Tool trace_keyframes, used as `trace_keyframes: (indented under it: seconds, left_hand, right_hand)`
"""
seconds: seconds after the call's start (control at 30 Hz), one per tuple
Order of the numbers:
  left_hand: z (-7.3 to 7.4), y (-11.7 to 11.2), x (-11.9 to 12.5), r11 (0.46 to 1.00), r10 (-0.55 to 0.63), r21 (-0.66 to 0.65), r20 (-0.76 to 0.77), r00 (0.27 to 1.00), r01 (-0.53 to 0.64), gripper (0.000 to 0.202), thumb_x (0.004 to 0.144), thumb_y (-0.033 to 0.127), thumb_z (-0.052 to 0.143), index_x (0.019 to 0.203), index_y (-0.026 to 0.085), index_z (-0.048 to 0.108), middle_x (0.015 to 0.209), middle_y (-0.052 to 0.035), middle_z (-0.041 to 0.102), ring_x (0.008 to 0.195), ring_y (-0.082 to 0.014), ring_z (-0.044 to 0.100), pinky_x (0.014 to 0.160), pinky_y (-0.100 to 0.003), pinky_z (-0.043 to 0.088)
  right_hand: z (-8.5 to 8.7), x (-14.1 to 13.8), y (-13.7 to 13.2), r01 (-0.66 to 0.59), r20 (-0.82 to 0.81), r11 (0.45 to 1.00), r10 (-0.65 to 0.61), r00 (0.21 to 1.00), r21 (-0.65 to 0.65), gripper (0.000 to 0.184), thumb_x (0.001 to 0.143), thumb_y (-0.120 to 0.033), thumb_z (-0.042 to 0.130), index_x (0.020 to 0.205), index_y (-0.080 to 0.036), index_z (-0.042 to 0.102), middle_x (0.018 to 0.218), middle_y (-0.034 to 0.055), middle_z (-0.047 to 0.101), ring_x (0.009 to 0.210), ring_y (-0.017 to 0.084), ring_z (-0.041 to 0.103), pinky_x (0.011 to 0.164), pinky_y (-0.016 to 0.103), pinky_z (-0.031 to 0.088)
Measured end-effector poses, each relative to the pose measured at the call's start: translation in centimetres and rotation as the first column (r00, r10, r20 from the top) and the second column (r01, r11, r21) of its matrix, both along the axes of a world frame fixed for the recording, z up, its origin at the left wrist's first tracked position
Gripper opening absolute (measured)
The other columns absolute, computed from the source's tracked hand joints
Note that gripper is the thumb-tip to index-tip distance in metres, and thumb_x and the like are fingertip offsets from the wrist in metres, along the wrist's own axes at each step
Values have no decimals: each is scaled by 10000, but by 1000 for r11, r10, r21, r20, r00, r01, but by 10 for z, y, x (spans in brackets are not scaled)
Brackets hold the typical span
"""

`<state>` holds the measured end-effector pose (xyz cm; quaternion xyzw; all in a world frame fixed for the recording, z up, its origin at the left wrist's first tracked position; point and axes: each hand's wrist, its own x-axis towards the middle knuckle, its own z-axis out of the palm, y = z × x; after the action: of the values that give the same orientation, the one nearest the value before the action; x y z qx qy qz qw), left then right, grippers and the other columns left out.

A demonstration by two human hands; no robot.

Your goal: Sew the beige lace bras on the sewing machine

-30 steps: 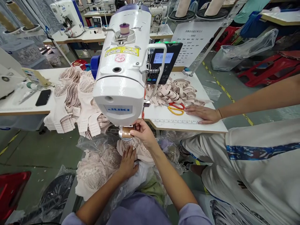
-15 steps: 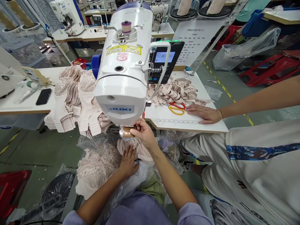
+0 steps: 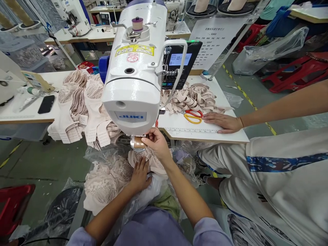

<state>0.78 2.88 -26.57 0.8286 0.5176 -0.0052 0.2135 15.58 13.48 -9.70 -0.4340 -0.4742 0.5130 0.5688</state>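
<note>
Below the white sewing machine head (image 3: 132, 99), my right hand (image 3: 158, 145) is closed in a pinch at the needle area. The thumb lies by a shiny brown-covered plate (image 3: 139, 142); whatever the fingertips hold is hidden. My left hand (image 3: 140, 175) rests with its fingers stretched out on a beige lace bra (image 3: 155, 160) in front of the machine. More lace bras (image 3: 102, 186) are heaped to the left of that hand, over clear plastic.
Stacked beige bras (image 3: 74, 106) and a phone (image 3: 46, 104) lie on the left table. At right are beige straps (image 3: 197, 97), red-and-yellow scissors (image 3: 193, 116), a tape measure (image 3: 189, 131) and a co-worker's hand (image 3: 222, 122) flat on the tabletop. The co-worker stands close by.
The view has shifted slightly. Both my hands keep nearly the same place and pose, and the co-worker's hand stays on the tabletop.
</note>
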Motion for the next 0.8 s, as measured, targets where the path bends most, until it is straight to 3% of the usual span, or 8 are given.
trace_keyframes:
  seconds: [0.3, 0.63, 0.8]
  left_hand:
    - [-1, -1, 0, 1000, 6, 1, 14, 1000, -6, 798, 803, 304, 584, 1537, 105, 341, 1692, -176, 154, 1571, -360, 82, 1234, -572, 198]
    - [-4, -2, 0, 1000, 8, 11, 27, 1000, -8, 818, 812, 308, 588, 1557, 113, 312, 1692, -170, 160, 1572, -356, 78, 1241, -577, 184]
    - [-5, -2, 0, 1000, 10, 27, 24, 1000, -10, 820, 805, 294, 593, 1554, 109, 318, 1693, -172, 152, 1572, -356, 75, 1241, -571, 182]
  right_hand:
    - [-8, -5, 3, 37, 9, 999, -37, 999, 12, 253, 766, -314, 764, 935, -225, 599, 899, -15, 530, 767, 140, 457, 755, 279, 393]
    - [6, -8, 0, 79, 127, 996, -74, 989, -36, 308, 731, -327, 779, 929, -218, 568, 854, -23, 487, 740, 141, 439, 712, 283, 384]
    - [3, -7, -1, 57, 124, 998, -52, 991, -32, 367, 711, -330, 805, 957, -218, 557, 875, -21, 493, 768, 146, 446, 742, 288, 396]
